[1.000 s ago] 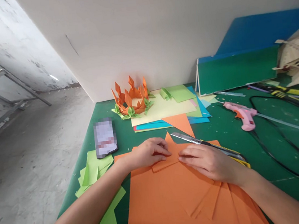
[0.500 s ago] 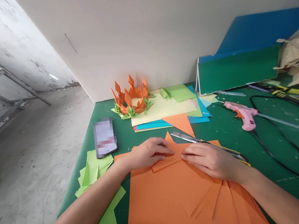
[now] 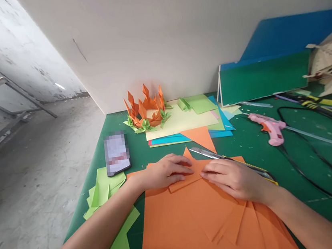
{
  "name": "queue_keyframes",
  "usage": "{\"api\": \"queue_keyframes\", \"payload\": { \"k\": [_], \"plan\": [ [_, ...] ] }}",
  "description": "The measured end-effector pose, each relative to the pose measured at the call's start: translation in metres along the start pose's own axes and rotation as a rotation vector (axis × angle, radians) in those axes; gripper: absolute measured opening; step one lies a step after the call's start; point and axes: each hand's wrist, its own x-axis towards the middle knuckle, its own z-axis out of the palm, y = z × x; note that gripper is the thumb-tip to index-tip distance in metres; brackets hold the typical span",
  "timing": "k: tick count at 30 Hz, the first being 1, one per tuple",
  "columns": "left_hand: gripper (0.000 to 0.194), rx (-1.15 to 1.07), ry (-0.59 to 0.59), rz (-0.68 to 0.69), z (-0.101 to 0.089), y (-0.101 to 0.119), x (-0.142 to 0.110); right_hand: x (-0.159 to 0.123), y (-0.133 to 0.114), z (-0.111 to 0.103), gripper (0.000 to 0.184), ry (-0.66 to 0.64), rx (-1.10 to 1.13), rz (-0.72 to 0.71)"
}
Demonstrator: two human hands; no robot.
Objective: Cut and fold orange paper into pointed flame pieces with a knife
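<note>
A small folded piece of orange paper [image 3: 185, 182], with a pointed tip at its far side, lies on larger orange sheets [image 3: 172, 228]. My left hand [image 3: 168, 170] rests on its left part, fingers stretched out and slightly apart. Fingers close together, my right hand [image 3: 229, 177] pinches its right edge; the underside of this grip is hidden. A utility knife [image 3: 207, 153] with yellow edging lies beyond my right hand, partly covered by it. Loose orange pieces [image 3: 227, 226] are fanned out nearer me, and an orange triangle [image 3: 199, 137] lies past the knife.
An orange and green paper crown [image 3: 150, 120] stands at the back beside stacked coloured sheets [image 3: 181, 126]. Left are a phone [image 3: 117, 152] and green paper pieces [image 3: 104, 188]. On the right lie a pink glue gun [image 3: 271, 127] with its black cord, and a green board [image 3: 266, 78] leans behind.
My right fingertips have shifted slightly left along the folded paper. My left fingers have slid a little over it, now covering more of the pointed part.
</note>
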Motion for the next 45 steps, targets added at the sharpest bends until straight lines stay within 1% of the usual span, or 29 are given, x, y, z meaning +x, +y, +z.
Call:
{"api": "queue_keyframes", "payload": {
  "k": [4,10,14,17,21,26,32,39,42,45],
  "plan": [
    [0.031,0.009,0.002,-0.013,0.002,0.000,0.000,0.000,0.000,0.000,0.031,0.000,-0.008,0.000],
    [0.031,0.016,0.015,0.003,0.002,-0.001,0.001,0.000,0.000,-0.001,0.033,-0.009,-0.022,0.001],
    [0.030,0.016,0.018,-0.001,0.002,0.000,0.001,0.002,-0.005,-0.003,0.034,-0.007,-0.043,-0.023],
    [0.030,0.007,0.032,0.001,0.003,0.001,0.001,0.006,-0.011,-0.003,0.030,-0.004,-0.045,-0.049],
    [0.030,-0.001,0.032,0.008,0.002,0.001,0.000,0.010,-0.016,0.003,0.027,-0.010,-0.058,-0.050],
    [0.028,0.000,0.021,0.009,0.003,0.001,0.002,0.015,-0.023,0.013,0.028,-0.059,-0.086,-0.059],
    [0.027,0.001,0.025,0.023,0.004,-0.001,0.001,0.027,-0.035,0.023,0.032,-0.046,-0.019,-0.081],
    [0.033,-0.002,0.031,0.026,0.007,-0.004,0.000,0.047,-0.051,0.035,0.031,-0.116,0.026,-0.078],
    [0.034,-0.009,0.040,0.023,0.008,-0.004,-0.002,0.051,-0.054,0.037,0.031,-0.129,0.037,-0.088],
    [0.034,-0.009,0.040,0.039,0.008,-0.004,-0.002,0.045,-0.052,0.033,0.031,-0.137,0.028,-0.069]
  ]
}}
